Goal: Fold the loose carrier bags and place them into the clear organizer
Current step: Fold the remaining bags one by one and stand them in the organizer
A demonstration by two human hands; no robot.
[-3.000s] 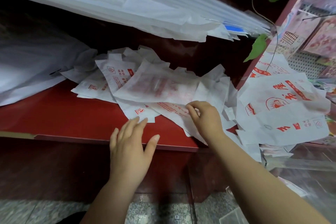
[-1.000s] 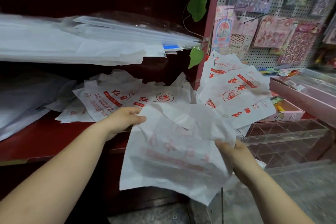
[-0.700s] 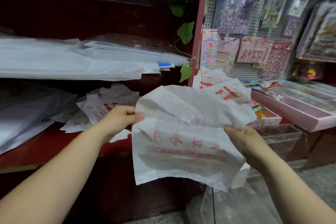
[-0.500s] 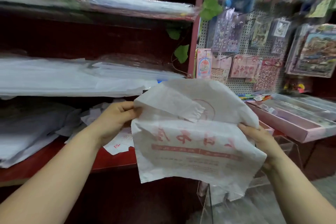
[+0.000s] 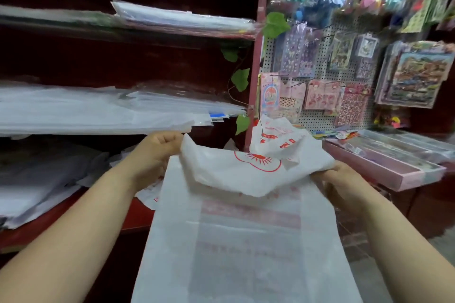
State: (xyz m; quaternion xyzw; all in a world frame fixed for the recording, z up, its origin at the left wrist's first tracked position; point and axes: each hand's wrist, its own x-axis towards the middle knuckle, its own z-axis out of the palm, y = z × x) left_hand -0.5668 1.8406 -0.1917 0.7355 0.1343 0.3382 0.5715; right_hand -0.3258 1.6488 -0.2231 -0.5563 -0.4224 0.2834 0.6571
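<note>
Two hands are holding up one white carrier bag [image 5: 246, 241] in front of the red shelf [image 5: 139, 219], its top flopping forward. Left hand [image 5: 157, 155] fingers [image 5: 170, 141] are curling round the upper left corner. Right hand [image 5: 344, 184] is pinching the upper right edge. More printed bags [image 5: 278, 140], count unclear, are lying behind. One pink tray [image 5: 384, 172] is sitting to the right.

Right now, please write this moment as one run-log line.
step: fold | left hand: grips carrier bag top-left | right hand: grips its right edge | bag: in air, top folded over
</note>
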